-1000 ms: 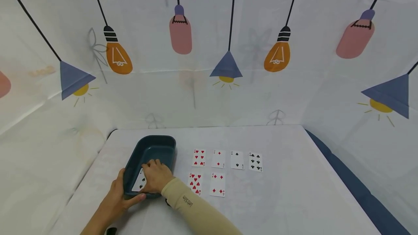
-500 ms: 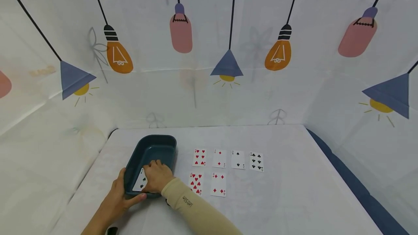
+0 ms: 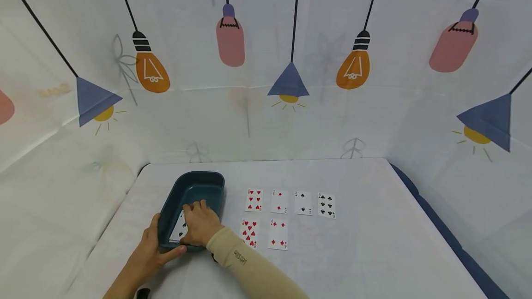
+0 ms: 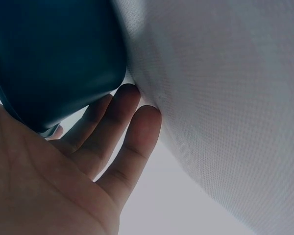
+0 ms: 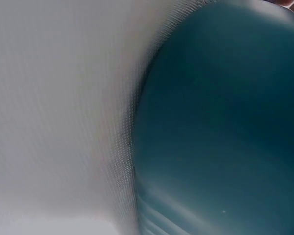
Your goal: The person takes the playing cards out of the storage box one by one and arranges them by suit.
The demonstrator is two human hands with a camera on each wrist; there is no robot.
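A dark teal tray [image 3: 216,193] stands at the left of the white table. My left hand [image 3: 147,250] grips its near left corner, thumb along the near rim. In the left wrist view, the left fingers [image 4: 137,134] lie against the tray's outer wall [image 4: 59,58]. Inside the tray, my right hand [image 3: 201,223] bends over a spade playing card [image 3: 178,230] and holds it, thumb near its lower edge and fingers at its upper part. The hand hides much of the card. Only the tray's outside [image 5: 220,117] and the tablecloth fill most of the right wrist view.
Right of the tray lie face-up cards in two rows: six of hearts [image 3: 254,200], two of diamonds [image 3: 279,201], two of spades [image 3: 303,203], six of clubs [image 3: 326,206], then eight of hearts [image 3: 249,232] and four of diamonds [image 3: 278,234]. The right sleeve [image 3: 249,262] passes close to the lower row.
The spade card in the tray has tilted or shifted slightly under my right hand, whose fingers have moved up a little. My left hand and the tray stay put.
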